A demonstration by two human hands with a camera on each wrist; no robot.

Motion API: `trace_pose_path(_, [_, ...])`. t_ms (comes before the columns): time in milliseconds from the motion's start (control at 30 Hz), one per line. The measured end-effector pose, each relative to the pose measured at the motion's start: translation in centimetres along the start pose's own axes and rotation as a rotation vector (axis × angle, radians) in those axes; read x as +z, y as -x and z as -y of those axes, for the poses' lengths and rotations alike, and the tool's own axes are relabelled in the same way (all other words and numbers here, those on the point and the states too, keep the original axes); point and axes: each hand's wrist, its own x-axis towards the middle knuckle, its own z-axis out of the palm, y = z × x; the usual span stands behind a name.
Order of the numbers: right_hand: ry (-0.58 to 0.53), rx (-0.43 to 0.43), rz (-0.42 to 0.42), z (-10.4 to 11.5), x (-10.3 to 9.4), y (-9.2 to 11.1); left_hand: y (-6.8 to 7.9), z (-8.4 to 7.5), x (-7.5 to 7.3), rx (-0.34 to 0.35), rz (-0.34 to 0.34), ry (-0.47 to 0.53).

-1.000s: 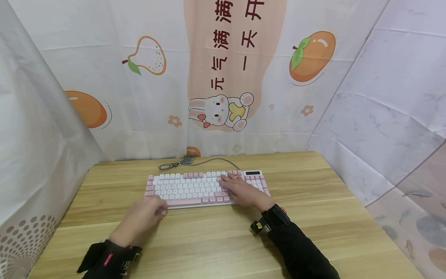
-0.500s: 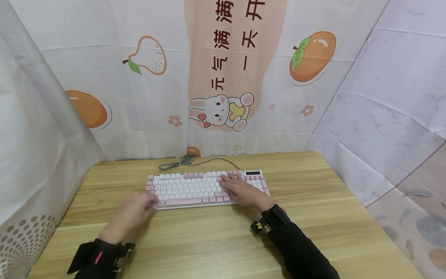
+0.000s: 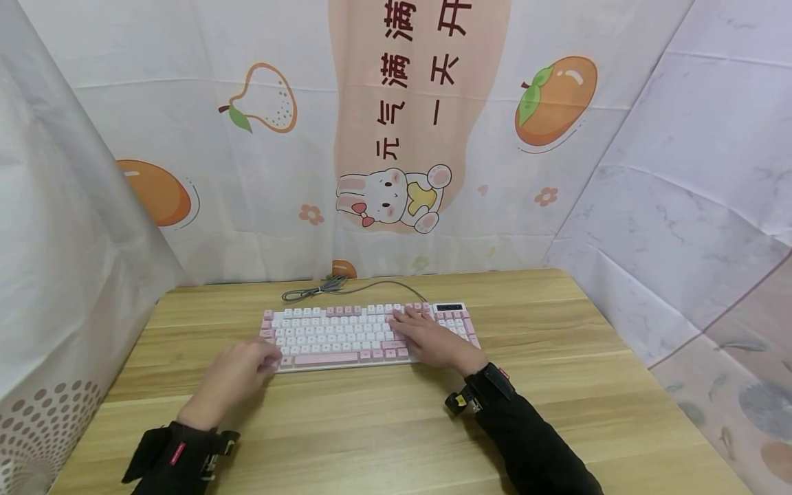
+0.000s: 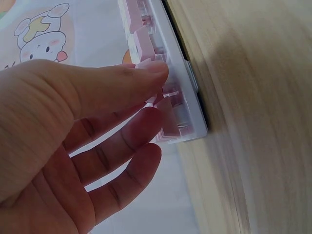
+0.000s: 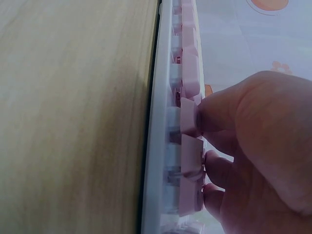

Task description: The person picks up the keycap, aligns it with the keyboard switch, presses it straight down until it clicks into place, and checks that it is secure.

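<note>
A pink-and-white computer keyboard lies on the wooden table. My left hand is at its front left corner, over the pink keys there. In the left wrist view the thumb reaches across the front row beside the corner key. Behind it the other fingers are bent; the index fingertip is hidden, so I cannot tell whether a key is pinched. My right hand rests on the keys right of the middle. Its thumb touches a pink key in the right wrist view, with other fingertips on the keys.
A grey cable, partly bundled, lies behind the keyboard. Bare wooden table top stretches in front. A printed cloth hangs along the back edge, with more cloth at both sides.
The left hand has shifted left along the keyboard's front edge, from beside the space bar to the corner, and stays there since half a second ago. The right hand has not visibly moved.
</note>
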Motion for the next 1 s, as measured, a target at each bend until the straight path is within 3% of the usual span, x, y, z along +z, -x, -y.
trace_pose_path(733, [0.009,0.000,0.007,-0.07,-0.02,0.10,-0.41,-0.07,0.09,-0.036,0.019,-0.036])
trace_pose_path(1000, [0.021,0.017,0.012,-0.09,0.13,0.01,-0.36,0.22,0.43,0.004,-0.014,-0.027])
